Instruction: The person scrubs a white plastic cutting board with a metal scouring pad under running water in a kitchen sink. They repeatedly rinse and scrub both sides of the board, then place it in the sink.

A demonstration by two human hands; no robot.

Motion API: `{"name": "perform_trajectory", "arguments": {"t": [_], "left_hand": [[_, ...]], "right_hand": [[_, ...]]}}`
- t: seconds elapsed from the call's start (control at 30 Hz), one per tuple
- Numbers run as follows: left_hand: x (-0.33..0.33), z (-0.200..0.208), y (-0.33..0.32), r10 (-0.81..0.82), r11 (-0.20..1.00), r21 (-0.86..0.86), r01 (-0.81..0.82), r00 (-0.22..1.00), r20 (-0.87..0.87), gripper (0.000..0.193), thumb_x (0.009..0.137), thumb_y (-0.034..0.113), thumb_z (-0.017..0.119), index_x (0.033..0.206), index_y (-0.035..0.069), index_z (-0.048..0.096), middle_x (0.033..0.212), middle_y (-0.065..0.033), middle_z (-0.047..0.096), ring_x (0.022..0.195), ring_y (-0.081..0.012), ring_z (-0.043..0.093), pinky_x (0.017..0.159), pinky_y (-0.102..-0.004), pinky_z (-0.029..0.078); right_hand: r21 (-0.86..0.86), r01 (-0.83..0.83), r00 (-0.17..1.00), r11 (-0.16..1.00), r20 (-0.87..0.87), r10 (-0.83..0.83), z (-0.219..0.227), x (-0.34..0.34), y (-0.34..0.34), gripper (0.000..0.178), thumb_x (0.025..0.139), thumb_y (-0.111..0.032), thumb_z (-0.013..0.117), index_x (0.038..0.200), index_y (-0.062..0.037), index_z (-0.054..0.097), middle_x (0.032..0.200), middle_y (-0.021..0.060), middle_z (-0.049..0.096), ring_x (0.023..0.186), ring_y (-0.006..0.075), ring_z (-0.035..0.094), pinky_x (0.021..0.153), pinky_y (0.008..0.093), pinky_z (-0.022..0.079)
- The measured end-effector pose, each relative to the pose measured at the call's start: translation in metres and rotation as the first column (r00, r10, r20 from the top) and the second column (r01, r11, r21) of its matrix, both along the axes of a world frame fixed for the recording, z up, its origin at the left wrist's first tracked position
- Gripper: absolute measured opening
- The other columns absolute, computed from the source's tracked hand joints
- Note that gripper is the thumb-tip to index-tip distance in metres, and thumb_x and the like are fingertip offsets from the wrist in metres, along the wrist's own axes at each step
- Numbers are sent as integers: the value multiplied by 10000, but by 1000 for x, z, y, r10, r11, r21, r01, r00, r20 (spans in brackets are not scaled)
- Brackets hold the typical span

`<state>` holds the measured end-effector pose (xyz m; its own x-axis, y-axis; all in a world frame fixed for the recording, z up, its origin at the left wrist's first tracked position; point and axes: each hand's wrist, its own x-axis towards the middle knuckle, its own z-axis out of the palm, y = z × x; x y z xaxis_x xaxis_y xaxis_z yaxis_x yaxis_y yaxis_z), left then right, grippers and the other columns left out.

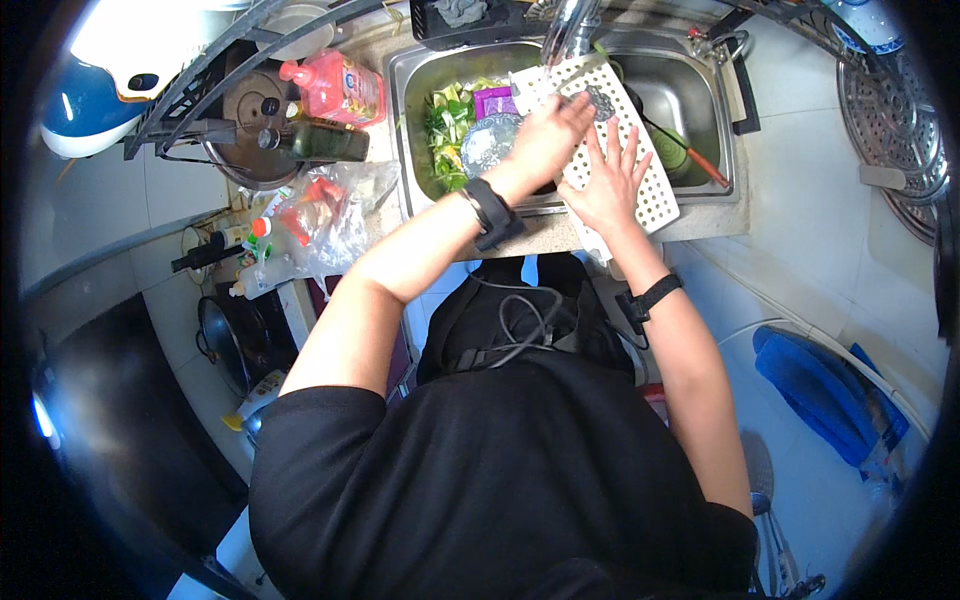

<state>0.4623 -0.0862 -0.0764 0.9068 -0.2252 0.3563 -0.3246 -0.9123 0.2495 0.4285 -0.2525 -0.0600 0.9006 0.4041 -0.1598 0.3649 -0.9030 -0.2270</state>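
Observation:
A white perforated board [640, 150] lies slanted over the front rim of the steel sink [700, 100], under the tap [572, 30]. My left hand [550, 135] presses a grey metal scourer [600, 102] against the board's upper part. My right hand [608, 180] lies flat on the board with fingers spread, holding it in place. Both wrists wear black bands.
In the sink sit green vegetable scraps [447, 130], a purple packet [494, 101] and a steel bowl [487, 143]. A red soap bottle [335, 88], a dark bottle [318, 142] and a plastic bag [325, 215] stand left of the sink. A steamer rack [890, 110] hangs at right.

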Motion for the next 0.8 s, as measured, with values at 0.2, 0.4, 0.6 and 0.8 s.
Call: {"name": "perform_trajectory", "arguments": {"t": [0.2, 0.4, 0.6, 0.8], "left_hand": [[3, -4, -1, 106, 994, -37, -106, 994, -14, 482, 801, 38, 620, 1281, 4, 648, 1287, -181, 647, 1027, -288, 620, 908, -368, 520], [11, -5, 4, 271, 960, 82, -268, 962, -25, 448, 840, 95, 628, 1287, 85, 652, 1353, -115, 626, 1060, -298, 590, 831, -406, 509], [3, -15, -11, 127, 992, 12, -126, 988, -92, 407, 910, 136, 565, 1296, 16, 605, 1394, -174, 580, 1099, -321, 625, 851, -425, 587], [10, -11, -14, 283, 959, 27, -283, 959, 21, 391, 909, 86, 563, 1295, 38, 602, 1201, -130, 653, 1050, -321, 641, 791, -442, 573]], "right_hand": [[41, 50, 999, 998, -9, -50, 1, 1, 3, 1160, 717, -531, 745, 1601, -32, 184, 1684, 145, 147, 1561, 374, -17, 1223, 622, -25], [-7, 40, 999, 999, -20, -41, 0, 0, 3, 1206, 703, -563, 741, 1595, 6, 161, 1686, 159, 125, 1563, 358, -2, 1229, 601, -30], [1, 58, 998, 998, -28, -58, 1, 1, 5, 1238, 699, -572, 753, 1589, 33, 142, 1677, 206, 114, 1565, 358, 0, 1231, 596, -12], [3, 68, 998, 998, -8, -68, -1, 0, 4, 1220, 708, -542, 749, 1593, 25, 130, 1681, 199, 108, 1566, 346, 14, 1239, 582, 12]]}}
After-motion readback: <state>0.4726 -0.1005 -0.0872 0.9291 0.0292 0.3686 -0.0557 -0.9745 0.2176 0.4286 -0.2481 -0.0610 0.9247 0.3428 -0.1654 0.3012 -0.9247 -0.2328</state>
